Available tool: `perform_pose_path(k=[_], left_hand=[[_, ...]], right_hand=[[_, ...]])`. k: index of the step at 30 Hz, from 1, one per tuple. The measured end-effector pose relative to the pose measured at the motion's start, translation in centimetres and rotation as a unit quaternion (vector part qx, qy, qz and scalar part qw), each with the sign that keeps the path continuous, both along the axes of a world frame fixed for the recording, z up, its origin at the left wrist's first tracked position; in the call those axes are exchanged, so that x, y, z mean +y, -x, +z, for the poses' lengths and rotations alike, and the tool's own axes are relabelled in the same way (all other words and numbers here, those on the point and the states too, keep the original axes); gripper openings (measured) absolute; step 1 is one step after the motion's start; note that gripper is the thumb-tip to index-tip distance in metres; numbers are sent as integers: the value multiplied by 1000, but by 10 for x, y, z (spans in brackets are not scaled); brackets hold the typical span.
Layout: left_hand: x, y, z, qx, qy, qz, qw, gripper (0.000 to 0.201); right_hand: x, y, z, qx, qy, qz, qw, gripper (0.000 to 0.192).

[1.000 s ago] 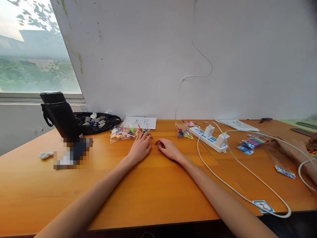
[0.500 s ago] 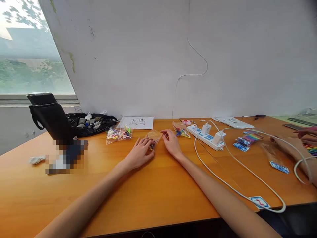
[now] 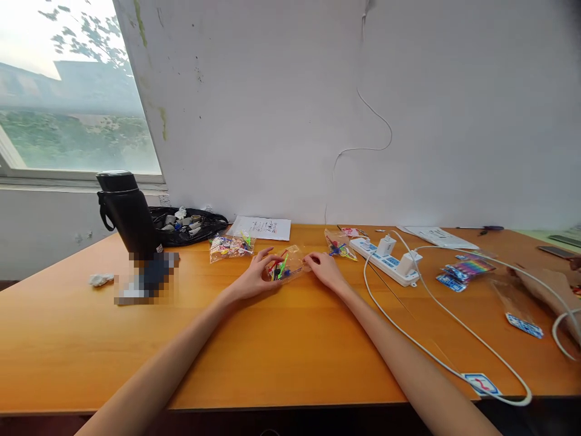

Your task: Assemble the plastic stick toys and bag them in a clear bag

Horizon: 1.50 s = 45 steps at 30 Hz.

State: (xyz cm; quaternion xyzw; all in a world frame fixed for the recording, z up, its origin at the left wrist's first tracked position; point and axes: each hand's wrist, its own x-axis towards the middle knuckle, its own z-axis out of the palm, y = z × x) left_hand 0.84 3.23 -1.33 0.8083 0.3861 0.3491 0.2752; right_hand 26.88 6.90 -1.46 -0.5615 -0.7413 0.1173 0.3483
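Clear plastic bag (image 3: 287, 266), bright coloured pieces inside, between both hands.

- clear plastic bag (image 3: 287, 266) between the hands: red, green, blue and black bits inside
- second clear bag (image 3: 229, 246): mixed yellow, red, white, green pieces
- third clear bag (image 3: 338, 244): blue, red, yellow pieces
- desk (image 3: 272, 345): orange wood, faint grain lines
- flask (image 3: 128, 213): matte black
- bin bag (image 3: 190, 223) by the wall: glossy black, grey and white scraps in it
- power strip (image 3: 385, 259): white with light-blue sockets, white chargers, white cable (image 3: 454, 327)
- packet (image 3: 469, 266): rainbow stripes, blue-and-white header
- paper sheet (image 3: 262, 227): white, black print
- wall (image 3: 318, 109): off-white, green stains near the window
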Motion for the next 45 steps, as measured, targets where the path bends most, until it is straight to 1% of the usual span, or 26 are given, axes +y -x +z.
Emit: perform_pose_path(k=[2, 4, 6, 7, 9, 12, 14, 16, 18, 19, 21, 23, 25, 27, 29, 31, 33, 36, 39, 41, 43, 45], left_hand=[[3, 1, -3, -44, 20, 9, 999, 63], [4, 2, -4, -79, 44, 6, 996, 66], [5, 3, -3, -92, 63, -9, 994, 64], [4, 4, -2, -91, 70, -16, 993, 63], [3, 5, 0, -87, 81, -21, 993, 61], [2, 6, 1, -92, 82, -22, 992, 62], [4, 6, 0, -105, 86, -30, 990, 62], [8, 6, -4, -132, 113, -42, 984, 63], [13, 5, -8, -166, 158, -60, 971, 68], [14, 6, -9, -184, 176, -71, 965, 69], [14, 6, -8, -212, 193, -88, 954, 66], [11, 7, -5, -238, 200, -90, 946, 60], [7, 6, -1, -267, 222, -86, 934, 57], [4, 3, 2, -309, 245, -88, 915, 58], [3, 0, 4, -353, 249, -88, 898, 58], [4, -2, 5, -381, 240, -85, 889, 56], [5, -2, 4, -388, 246, -84, 884, 55], [5, 0, 4, -375, 269, -77, 884, 52], [7, 2, 3, -372, 263, -55, 889, 50], [8, 2, 3, -381, 264, -43, 885, 51], [9, 2, 3, -389, 266, -37, 881, 52], [10, 3, 3, -384, 262, -34, 885, 52]], right_hand=[[-2, 4, 4, 12, -5, 16, 1000, 29], [-3, 7, 6, 50, -2, 48, 998, 26], [-5, 10, 5, 104, 16, 73, 992, 26], [-5, 11, 4, 121, 26, 73, 990, 27], [-6, 11, 1, 117, 28, 45, 992, 28], [-5, 7, 0, 63, 20, 9, 998, 25], [-5, 5, 2, 50, 36, 21, 998, 25], [-5, 5, 6, 81, 63, 51, 993, 27], [-7, 7, 11, 165, 103, 86, 977, 27], [-8, 8, 14, 217, 128, 105, 962, 27], [-12, 11, 19, 315, 172, 137, 923, 27], [-16, 13, 24, 374, 195, 158, 893, 27], [-21, 14, 29, 403, 207, 163, 877, 27], [-25, 14, 34, 424, 210, 161, 866, 27], [-29, 15, 38, 443, 207, 168, 856, 26], [-32, 16, 42, 455, 207, 191, 845, 25], [-34, 17, 44, 452, 214, 221, 837, 23], [-31, 14, 42, 425, 209, 252, 844, 24], [-20, 7, 36, 404, 183, 233, 866, 26], [-13, 0, 33, 393, 171, 215, 878, 28], [-8, -4, 30, 375, 163, 216, 886, 35], [-8, -6, 29, 352, 157, 232, 893, 44]])
